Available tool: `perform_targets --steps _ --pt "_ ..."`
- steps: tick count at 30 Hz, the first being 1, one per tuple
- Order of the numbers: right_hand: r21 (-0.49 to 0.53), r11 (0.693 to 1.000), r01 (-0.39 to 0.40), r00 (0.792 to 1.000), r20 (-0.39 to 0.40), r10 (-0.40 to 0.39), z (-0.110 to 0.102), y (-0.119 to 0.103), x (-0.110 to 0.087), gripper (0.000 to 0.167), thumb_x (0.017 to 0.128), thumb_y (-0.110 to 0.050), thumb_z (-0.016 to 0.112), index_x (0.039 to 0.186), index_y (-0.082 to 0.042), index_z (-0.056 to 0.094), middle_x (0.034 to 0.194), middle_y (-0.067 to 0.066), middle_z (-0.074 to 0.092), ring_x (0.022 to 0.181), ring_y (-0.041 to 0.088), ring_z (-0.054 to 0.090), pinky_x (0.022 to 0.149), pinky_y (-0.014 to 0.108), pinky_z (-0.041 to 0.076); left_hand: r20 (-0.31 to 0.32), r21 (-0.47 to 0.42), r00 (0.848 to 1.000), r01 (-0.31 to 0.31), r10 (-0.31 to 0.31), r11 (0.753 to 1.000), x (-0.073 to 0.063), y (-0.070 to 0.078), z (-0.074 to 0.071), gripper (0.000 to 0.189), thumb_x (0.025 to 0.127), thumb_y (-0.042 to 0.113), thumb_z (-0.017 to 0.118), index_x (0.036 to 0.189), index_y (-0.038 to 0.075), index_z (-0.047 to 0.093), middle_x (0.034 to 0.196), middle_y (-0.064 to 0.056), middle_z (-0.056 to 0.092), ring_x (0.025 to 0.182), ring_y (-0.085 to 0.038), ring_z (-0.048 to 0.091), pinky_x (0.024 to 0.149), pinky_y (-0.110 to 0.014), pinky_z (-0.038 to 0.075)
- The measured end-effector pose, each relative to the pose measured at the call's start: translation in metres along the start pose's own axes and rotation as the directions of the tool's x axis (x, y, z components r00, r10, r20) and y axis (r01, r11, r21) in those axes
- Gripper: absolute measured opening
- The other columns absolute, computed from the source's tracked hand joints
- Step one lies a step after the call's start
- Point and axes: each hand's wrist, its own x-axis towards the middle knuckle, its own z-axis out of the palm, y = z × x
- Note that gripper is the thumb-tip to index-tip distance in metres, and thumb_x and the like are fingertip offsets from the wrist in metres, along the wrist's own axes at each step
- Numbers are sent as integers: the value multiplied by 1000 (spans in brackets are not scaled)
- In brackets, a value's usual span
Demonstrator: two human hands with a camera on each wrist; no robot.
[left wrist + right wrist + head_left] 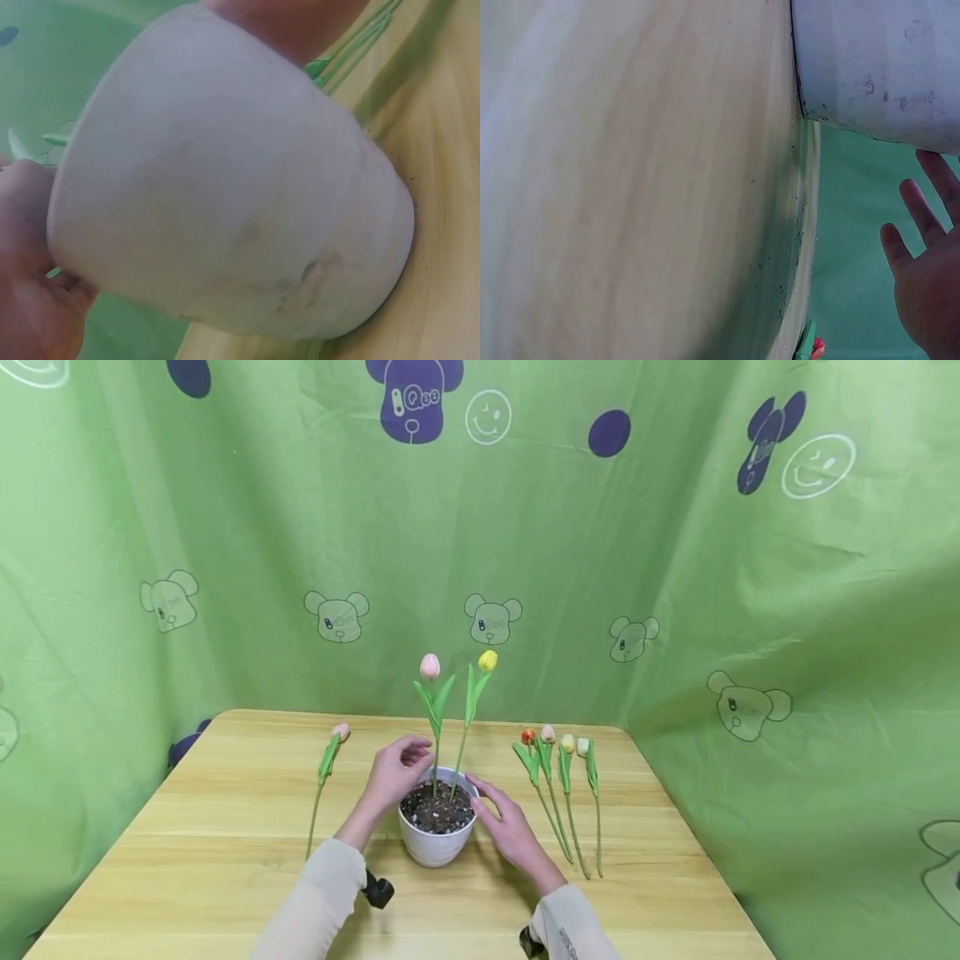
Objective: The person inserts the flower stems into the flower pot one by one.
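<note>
Flowerpot (pixel 437 848), whitish; smudged near base

My forearms (pixel 318 893) are slanting inward from the frame's bottom edge. Left of its lower centre, my left hand (pixel 395 772) is keeping a loose bend; right of it, my right hand (pixel 510 827) is holding its fingers (pixel 921 212) spread.

Hidden or cropped
The planted pink tulip (pixel 430 667) and yellow tulip (pixel 488 661) are hidden at the base by soil (pixel 435 814); the pot (pixel 877 67) is cropped in the right wrist view.
</note>
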Motion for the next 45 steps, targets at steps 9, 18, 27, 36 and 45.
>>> perform_targets --steps 9,18,27,36,45 --pt "-33 999 -6 1000 18 6 -1 1 0 46 108 -37 54 153 -29 50 155 2 54 143 34 50 123 65 33 -21 -14 1000 1 -1 1000 -10 -7 -39 30 95 13 73 124 3 70 108 -14 75 99 -25 70 92 -30 60" --pt "-34 999 -8 1000 19 9 0 4 1 45 108 -36 54 153 -29 51 157 -1 52 145 33 48 124 63 32 -5 44 999 48 -48 998 -38 -31 -87 35 97 14 72 129 1 66 115 -15 73 104 -27 70 93 -25 59" --pt "-14 1000 -7 1000 6 7 0 5 1 44 107 -34 56 151 -29 53 155 -1 54 145 34 49 124 65 31 20 108 994 105 -108 989 -72 -49 -121 40 97 12 72 134 2 63 122 -20 70 107 -25 69 96 -27 60" --pt "-3 1000 -23 999 -24 23 3 -3 0 44 107 -23 56 151 -16 53 152 10 56 142 41 49 122 68 30 76 202 988 117 -134 973 -98 -70 -146 49 89 6 77 134 -1 60 125 -23 68 108 -34 67 95 -43 62" --pt "10 1000 -8 1000 16 8 -7 -37 -7 46 108 -23 55 151 -10 52 154 12 54 143 42 48 122 69 31 123 270 978 132 -170 954 -114 -85 -153 61 80 9 86 134 -2 60 124 -20 67 109 -35 67 98 -52 60"
